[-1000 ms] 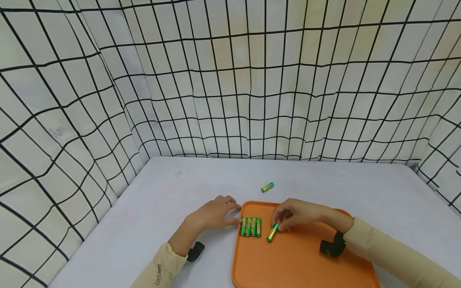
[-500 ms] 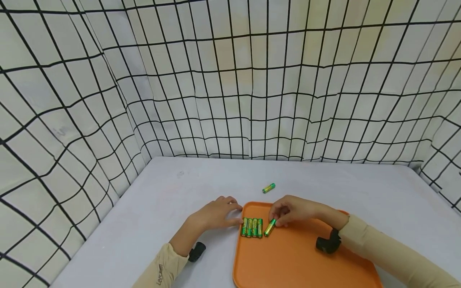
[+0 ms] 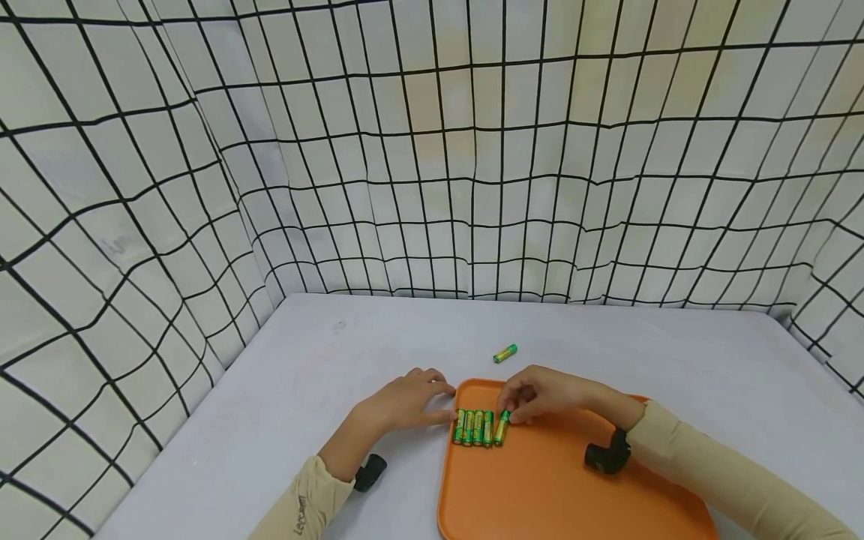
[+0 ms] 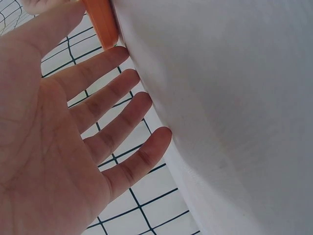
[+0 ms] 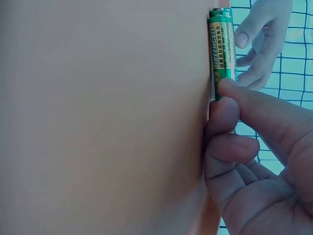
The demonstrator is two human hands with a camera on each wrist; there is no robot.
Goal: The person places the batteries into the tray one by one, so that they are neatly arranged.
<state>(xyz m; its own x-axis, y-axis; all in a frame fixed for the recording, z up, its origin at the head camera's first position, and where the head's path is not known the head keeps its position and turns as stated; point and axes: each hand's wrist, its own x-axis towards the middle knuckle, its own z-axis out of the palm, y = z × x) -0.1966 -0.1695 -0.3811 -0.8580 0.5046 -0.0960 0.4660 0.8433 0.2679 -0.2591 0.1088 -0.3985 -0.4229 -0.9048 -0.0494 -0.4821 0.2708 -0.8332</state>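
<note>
My right hand (image 3: 550, 394) pinches the upper end of a green and gold battery (image 5: 222, 49) between thumb and fingers, low over the orange tray (image 3: 540, 487). This battery stands just right of a row of several like batteries (image 3: 474, 428) lying side by side at the tray's left edge. The left hand (image 3: 408, 401) lies at the tray's left rim, its thumb and a fingertip right at the edge. In the left wrist view its fingers (image 4: 112, 122) are spread and nearly straight, with the fingertips on the white tabletop.
One more green battery (image 3: 505, 353) lies on the white table (image 3: 378, 330) beyond the tray's far rim. A black grid net (image 3: 472, 157) over white cloth encloses the table at the back and sides. Each wrist carries a black camera (image 3: 607, 452).
My right hand has moved left with its battery, bringing it from mid-tray up beside the row and turning it more nearly parallel. The left hand stays at the rim.
</note>
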